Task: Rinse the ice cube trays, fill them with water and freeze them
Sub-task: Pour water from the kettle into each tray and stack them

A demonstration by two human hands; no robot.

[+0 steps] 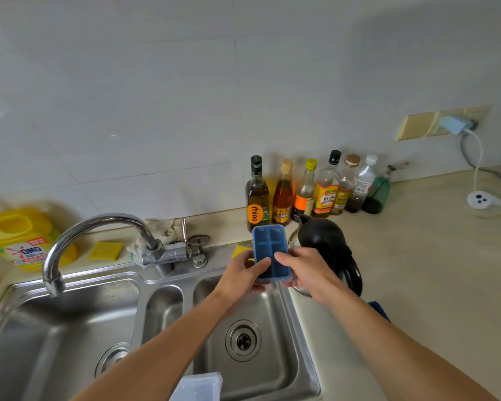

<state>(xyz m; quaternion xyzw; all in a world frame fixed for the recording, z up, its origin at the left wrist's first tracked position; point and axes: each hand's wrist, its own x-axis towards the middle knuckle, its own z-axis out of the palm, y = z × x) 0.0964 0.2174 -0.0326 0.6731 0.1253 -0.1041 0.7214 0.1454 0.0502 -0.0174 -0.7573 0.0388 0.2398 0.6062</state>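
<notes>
Blue ice tray (270, 253) gripped by left hand (240, 273) and right hand (307, 270) (thumbs on top).

At my ten o'clock a yellow detergent jug (21, 237) sits on the table (417, 256) near a sponge (104, 250); at one o'clock bottles (327, 189) line the wall (185, 111), a black kettle (327, 241) before them.

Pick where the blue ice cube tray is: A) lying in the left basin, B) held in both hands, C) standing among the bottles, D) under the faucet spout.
B: the left hand and the right hand both grip the blue ice cube tray.
</notes>
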